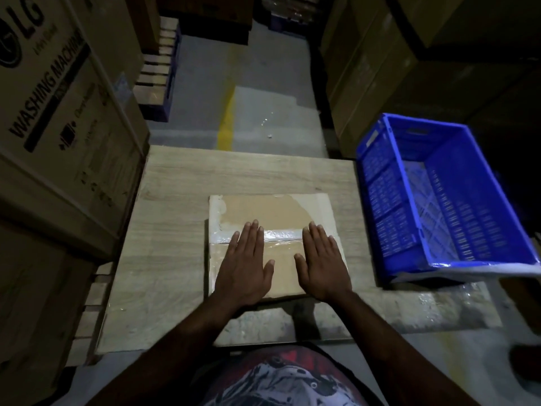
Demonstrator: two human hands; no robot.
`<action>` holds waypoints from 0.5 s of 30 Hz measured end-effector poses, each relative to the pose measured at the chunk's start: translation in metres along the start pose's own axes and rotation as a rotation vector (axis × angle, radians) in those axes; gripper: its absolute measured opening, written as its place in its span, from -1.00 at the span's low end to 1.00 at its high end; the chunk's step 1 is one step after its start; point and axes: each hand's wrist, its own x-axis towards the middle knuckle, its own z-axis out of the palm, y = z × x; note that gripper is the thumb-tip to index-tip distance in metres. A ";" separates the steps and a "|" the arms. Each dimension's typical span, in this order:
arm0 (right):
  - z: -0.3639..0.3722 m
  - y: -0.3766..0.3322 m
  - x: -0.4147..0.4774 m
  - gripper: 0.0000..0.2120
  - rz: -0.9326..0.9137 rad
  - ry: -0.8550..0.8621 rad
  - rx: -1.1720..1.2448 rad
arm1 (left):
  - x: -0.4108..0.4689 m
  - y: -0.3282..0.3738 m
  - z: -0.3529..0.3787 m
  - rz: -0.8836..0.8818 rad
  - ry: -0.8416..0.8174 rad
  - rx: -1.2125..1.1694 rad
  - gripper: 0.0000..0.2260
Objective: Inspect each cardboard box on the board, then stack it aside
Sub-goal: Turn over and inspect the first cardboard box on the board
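Cardboard box, flat on the board, lies under both hands. The left hand and right hand press it with fingers straight, gripping nothing. Likely risk: flat palms could slide it, or fingertips slip on the glossy tape beneath them.

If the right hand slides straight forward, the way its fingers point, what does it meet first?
Probably nothing upright: the right hand lies flat on the cardboard box, and ahead lie only its torn top, then the bare board.

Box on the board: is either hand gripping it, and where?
Neither grips. Left hand and right hand lie flat on the box top, fingers straight.
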 end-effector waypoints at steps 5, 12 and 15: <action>-0.009 -0.004 0.003 -0.43 0.000 0.072 -0.006 | 0.000 -0.001 -0.002 -0.001 -0.001 -0.020 -0.32; -0.037 -0.007 0.051 -0.59 -0.037 0.164 -0.011 | 0.032 -0.009 -0.017 -0.100 0.053 -0.013 -0.34; -0.023 0.000 0.060 -0.39 -0.019 0.031 -0.001 | 0.037 -0.017 -0.009 -0.121 0.058 0.012 -0.30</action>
